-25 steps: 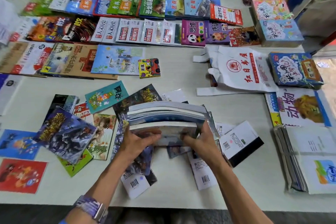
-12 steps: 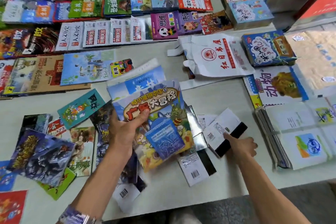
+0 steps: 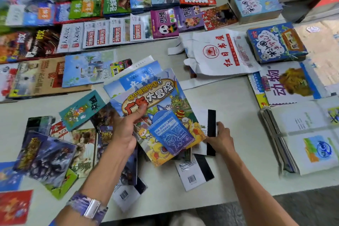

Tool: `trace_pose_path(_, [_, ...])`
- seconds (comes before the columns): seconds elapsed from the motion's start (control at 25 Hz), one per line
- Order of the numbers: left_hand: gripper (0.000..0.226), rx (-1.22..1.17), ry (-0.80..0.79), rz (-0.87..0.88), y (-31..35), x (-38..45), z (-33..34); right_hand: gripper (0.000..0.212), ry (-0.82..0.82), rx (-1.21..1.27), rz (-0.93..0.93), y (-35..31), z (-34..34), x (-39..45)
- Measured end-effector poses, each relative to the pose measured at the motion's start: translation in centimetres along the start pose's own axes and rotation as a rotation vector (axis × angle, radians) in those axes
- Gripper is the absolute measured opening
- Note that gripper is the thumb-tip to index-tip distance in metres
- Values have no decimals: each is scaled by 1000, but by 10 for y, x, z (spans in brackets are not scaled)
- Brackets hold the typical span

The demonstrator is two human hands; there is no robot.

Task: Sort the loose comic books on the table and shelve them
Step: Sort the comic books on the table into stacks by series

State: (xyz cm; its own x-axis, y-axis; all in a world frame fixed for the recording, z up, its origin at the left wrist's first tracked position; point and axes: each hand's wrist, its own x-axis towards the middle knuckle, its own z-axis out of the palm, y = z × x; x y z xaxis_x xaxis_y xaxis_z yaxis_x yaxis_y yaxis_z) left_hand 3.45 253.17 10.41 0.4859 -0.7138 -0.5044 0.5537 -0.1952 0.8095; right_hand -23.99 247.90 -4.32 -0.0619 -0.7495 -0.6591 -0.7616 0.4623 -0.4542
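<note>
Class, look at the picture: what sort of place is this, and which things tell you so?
Probably a bookshop or book stall. Rows of duplicate magazines cover the table, a printed carrier bag lies beside them, and the left hand holds a stack of comic books.
</note>
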Motion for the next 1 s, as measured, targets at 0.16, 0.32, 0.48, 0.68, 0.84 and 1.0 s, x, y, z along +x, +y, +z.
trace_pose_path(0.16, [37, -71, -26, -87, -9, 2, 4, 78, -96, 187, -96, -1, 32, -37])
trace_pose_path(0.32, [44, -156, -100, -122, -16, 1, 4, 34, -171, 319, -244, 7, 38, -57])
trace_pose_path(0.48, [14, -198, -185, -244, -42, 5, 20, 25, -214, 888, -129, 28, -2, -60])
trace_pose_path(0.68, [34, 86, -272, -494, -96, 14, 74, 79, -292, 1601, 77, 70, -57, -65])
trace_pose_path(0.84, [42, 416, -203, -514, -151, 22, 106, 39, -1, 1542, 120, 99, -62, -59])
trace_pose_path(1.0, [40, 694, -319, -415, -180, 14, 112, 52, 238, 1462, 272, 106, -54, -49])
